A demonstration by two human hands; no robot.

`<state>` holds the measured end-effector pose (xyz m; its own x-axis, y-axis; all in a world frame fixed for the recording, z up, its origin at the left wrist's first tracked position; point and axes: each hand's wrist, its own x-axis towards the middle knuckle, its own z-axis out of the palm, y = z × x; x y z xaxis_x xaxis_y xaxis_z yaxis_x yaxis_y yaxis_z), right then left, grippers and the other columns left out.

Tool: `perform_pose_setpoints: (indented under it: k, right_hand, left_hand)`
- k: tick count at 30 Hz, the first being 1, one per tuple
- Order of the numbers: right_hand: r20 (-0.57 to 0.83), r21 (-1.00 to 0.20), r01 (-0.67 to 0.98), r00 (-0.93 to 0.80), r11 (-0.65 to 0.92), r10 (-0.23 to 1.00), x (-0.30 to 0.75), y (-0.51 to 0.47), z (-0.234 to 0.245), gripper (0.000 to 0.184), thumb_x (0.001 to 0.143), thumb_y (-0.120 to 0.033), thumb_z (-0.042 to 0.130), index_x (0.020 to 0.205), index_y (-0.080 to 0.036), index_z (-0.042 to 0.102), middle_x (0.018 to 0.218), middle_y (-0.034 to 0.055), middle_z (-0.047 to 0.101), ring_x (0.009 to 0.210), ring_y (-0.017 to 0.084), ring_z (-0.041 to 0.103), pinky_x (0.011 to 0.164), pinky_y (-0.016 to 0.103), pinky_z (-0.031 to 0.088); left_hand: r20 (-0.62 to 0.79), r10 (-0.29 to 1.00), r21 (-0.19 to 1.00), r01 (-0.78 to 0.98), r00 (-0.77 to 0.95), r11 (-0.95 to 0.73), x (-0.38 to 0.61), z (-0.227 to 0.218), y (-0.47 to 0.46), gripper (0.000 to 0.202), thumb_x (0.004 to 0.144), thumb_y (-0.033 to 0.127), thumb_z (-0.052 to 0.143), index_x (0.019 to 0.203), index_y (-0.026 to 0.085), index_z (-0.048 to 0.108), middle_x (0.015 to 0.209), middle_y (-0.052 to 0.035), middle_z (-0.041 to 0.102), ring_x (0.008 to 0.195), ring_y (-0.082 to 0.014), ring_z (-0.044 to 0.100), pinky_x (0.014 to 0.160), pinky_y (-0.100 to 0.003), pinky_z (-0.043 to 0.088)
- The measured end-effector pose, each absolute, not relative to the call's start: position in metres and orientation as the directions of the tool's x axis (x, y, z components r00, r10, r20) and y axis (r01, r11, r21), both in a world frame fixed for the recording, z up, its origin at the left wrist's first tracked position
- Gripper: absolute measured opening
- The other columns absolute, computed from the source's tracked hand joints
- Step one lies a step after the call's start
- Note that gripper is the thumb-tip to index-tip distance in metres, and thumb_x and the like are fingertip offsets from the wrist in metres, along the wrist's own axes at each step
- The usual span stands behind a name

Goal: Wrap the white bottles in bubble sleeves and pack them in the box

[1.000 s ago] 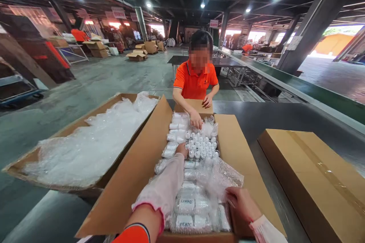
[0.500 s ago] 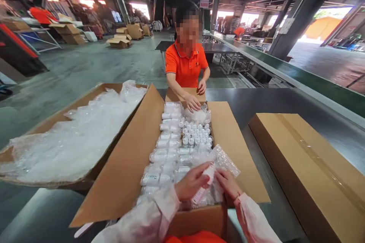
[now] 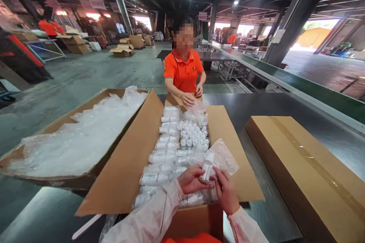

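Over the near end of an open cardboard box (image 3: 236,167), my left hand (image 3: 191,180) has its fingers closed around a small white bottle (image 3: 207,171). A clear bubble wrap bag (image 3: 224,156) spreads out beyond the bottle, which seems to be partly in it. My right hand (image 3: 228,193) pinches the bag's near edge, fingertips close against the bottle. Rows of wrapped bottles (image 3: 158,157) lie beneath and left of my hands. Several bare white-capped bottles (image 3: 194,136) stand upright farther back in the box.
A co-worker in an orange shirt (image 3: 184,72) faces me, handling a clear bag (image 3: 196,112) at the box's far end. At left, an open carton (image 3: 45,132) holds bubble wrap bags. A taped carton (image 3: 291,159) lies at right on the dark table (image 3: 228,100).
The bottle in my left hand has tipped more upright, and the bubble wrap bag now spreads out above it. The co-worker's hand has drawn back, lifting a clear bag. My view has tilted up slightly.
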<state>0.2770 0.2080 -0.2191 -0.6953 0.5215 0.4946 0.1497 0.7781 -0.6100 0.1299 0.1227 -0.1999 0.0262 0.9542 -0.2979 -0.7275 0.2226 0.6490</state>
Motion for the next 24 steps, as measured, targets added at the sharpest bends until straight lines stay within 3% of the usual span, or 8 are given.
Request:
perform_pose_setpoints:
  k: [2,4,7,9,13,16,19,24]
  right_hand:
    - [0.535,-0.558,0.105,-0.712,0.823,0.454,0.276,0.203,-0.215,0.039,0.089,-0.014,0.041,0.126,-0.019,0.053,0.100,0.0118,0.063,0.091,0.021,0.063,0.078,0.033,0.055]
    - [0.556,-0.521,0.073,-0.727,0.850,0.403,0.276,0.200,-0.212,0.040,0.089,-0.013,0.041,0.127,-0.021,0.052,0.101,0.0114,0.063,0.092,0.021,0.062,0.078,0.033,0.055]
    - [0.561,-0.517,0.049,-0.735,0.854,0.382,0.277,0.196,-0.208,0.041,0.090,-0.012,0.040,0.128,-0.022,0.051,0.100,0.0112,0.063,0.092,0.020,0.062,0.078,0.033,0.055]
    - [0.561,-0.520,0.047,-0.734,0.853,0.382,0.279,0.194,-0.207,0.042,0.090,-0.012,0.040,0.129,-0.022,0.051,0.098,0.0110,0.062,0.090,0.020,0.063,0.077,0.032,0.056]
    - [0.572,-0.500,0.057,-0.727,0.864,0.379,0.282,0.192,-0.208,0.043,0.090,-0.011,0.039,0.128,-0.024,0.052,0.094,0.0097,0.062,0.086,0.020,0.063,0.073,0.032,0.057]
    - [0.602,-0.484,0.042,-0.709,0.874,0.367,0.281,0.187,-0.208,0.042,0.090,-0.011,0.039,0.127,-0.024,0.053,0.095,0.0094,0.063,0.087,0.020,0.063,0.073,0.032,0.057]
    - [0.619,-0.474,-0.002,-0.712,0.880,0.332,0.276,0.179,-0.205,0.039,0.089,-0.012,0.041,0.124,-0.023,0.055,0.093,0.0097,0.063,0.085,0.020,0.062,0.071,0.032,0.057]
    - [0.609,-0.516,-0.053,-0.725,0.855,0.322,0.268,0.162,-0.196,0.043,0.087,-0.008,0.041,0.126,-0.023,0.052,0.096,0.0107,0.062,0.086,0.020,0.062,0.071,0.031,0.056]
  left_hand:
    - [-0.294,0.955,0.656,-0.719,0.038,0.231,0.135,-0.201,0.124,0.029,0.062,0.018,0.068,0.089,0.016,0.060,0.077,-0.0025,0.061,0.069,-0.0151,0.058,0.066,-0.030,0.046]
    - [-0.312,0.950,0.671,-0.714,-0.025,0.201,0.139,-0.206,0.128,0.019,0.061,0.018,0.070,0.076,0.012,0.060,0.066,-0.0021,0.059,0.059,-0.0122,0.054,0.056,-0.025,0.041]
    - [-0.338,0.932,0.634,-0.763,-0.126,0.127,0.141,-0.215,0.135,0.019,0.067,0.028,0.067,0.063,0.013,0.055,0.059,-0.0011,0.054,0.055,-0.0096,0.048,0.049,-0.022,0.033]
    - [-0.375,0.921,0.609,-0.777,-0.104,0.160,0.141,-0.219,0.136,0.023,0.068,0.033,0.067,0.063,0.014,0.055,0.059,-0.0004,0.053,0.055,-0.0093,0.047,0.046,-0.020,0.029]
    - [-0.386,0.913,0.643,-0.748,-0.130,0.165,0.144,-0.224,0.131,0.028,0.056,0.031,0.076,0.061,0.013,0.056,0.055,0.0022,0.049,0.050,-0.0061,0.041,0.040,-0.019,0.021]
    - [-0.322,0.900,0.735,-0.677,-0.294,0.042,0.152,-0.224,0.132,0.029,0.054,0.030,0.077,0.061,0.014,0.054,0.053,0.0034,0.048,0.048,-0.0059,0.040,0.044,-0.019,0.028]
    - [-0.333,0.812,0.764,-0.642,-0.479,-0.065,0.162,-0.223,0.140,0.027,0.059,0.038,0.070,0.064,0.017,0.053,0.060,-0.0009,0.055,0.060,-0.0136,0.053,0.057,-0.026,0.042]
    - [-0.411,0.780,0.700,-0.712,-0.471,-0.062,0.166,-0.218,0.144,0.045,0.067,0.062,0.049,0.066,0.018,0.057,0.067,-0.0065,0.064,0.076,-0.0226,0.062,0.079,-0.036,0.049]
